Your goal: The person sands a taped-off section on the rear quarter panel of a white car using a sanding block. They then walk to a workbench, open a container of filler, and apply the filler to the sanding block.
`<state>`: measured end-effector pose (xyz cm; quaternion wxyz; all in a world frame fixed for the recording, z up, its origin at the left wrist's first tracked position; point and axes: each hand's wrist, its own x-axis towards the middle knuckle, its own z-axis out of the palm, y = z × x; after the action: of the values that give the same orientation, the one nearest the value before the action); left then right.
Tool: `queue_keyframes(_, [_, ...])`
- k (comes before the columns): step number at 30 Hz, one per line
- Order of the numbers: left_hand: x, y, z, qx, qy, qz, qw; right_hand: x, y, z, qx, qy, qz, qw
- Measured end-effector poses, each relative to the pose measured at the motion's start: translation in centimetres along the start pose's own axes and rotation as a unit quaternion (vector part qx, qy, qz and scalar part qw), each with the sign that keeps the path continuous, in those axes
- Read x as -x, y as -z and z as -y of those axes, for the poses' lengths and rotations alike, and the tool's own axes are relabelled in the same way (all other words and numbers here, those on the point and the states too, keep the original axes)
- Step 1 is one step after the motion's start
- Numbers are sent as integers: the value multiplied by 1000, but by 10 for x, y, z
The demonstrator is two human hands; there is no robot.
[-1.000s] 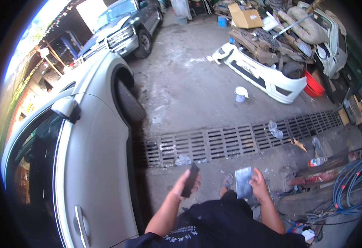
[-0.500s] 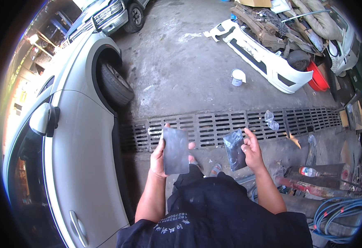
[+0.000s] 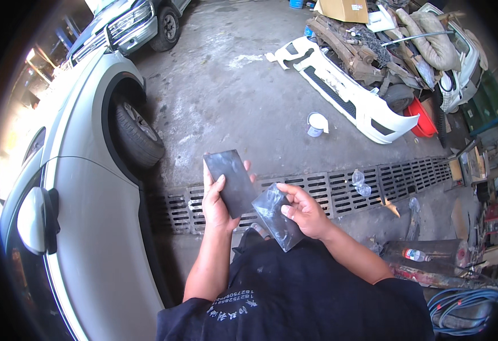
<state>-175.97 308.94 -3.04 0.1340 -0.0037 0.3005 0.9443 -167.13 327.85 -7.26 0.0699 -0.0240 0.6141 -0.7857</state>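
Head view looks down on stained concrete floor (image 3: 232, 108) crossed by a metal drain grate (image 3: 340, 190), beside a white car (image 3: 84, 227). Left hand (image 3: 217, 199) fingers grip a dark flat sanding block (image 3: 234, 182); right hand (image 3: 305, 210) fingers pinch grey sandpaper (image 3: 277, 219), both touching above the grate.
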Motion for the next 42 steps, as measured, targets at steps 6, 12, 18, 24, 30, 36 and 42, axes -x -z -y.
queue_keyframes(6, [-73,-4,-14,-94,-151,-10,984,-72,-17,12,-97,-101,2,990])
queue_keyframes(12, [-149,-1,-5,-113,-218,10,969,-179,13,39,-198,-140,-39,969])
queue_keyframes(18, [-264,16,-2,-97,-156,34,982,-289,69,26,-118,-146,12,982])
queue_keyframes(24, [-409,-2,1,-100,-99,6,990,-433,143,44,-80,-121,28,989])
queue_keyframes(30, [-489,-10,-8,-161,-16,0,987,-552,185,100,-63,-77,41,994])
queue_keyframes(36, [-550,-8,-43,-186,2,0,983,-604,194,96,50,-41,57,996])
queue_keyframes(42, [-603,40,-109,-281,114,44,952,-690,187,133,38,67,10,997])
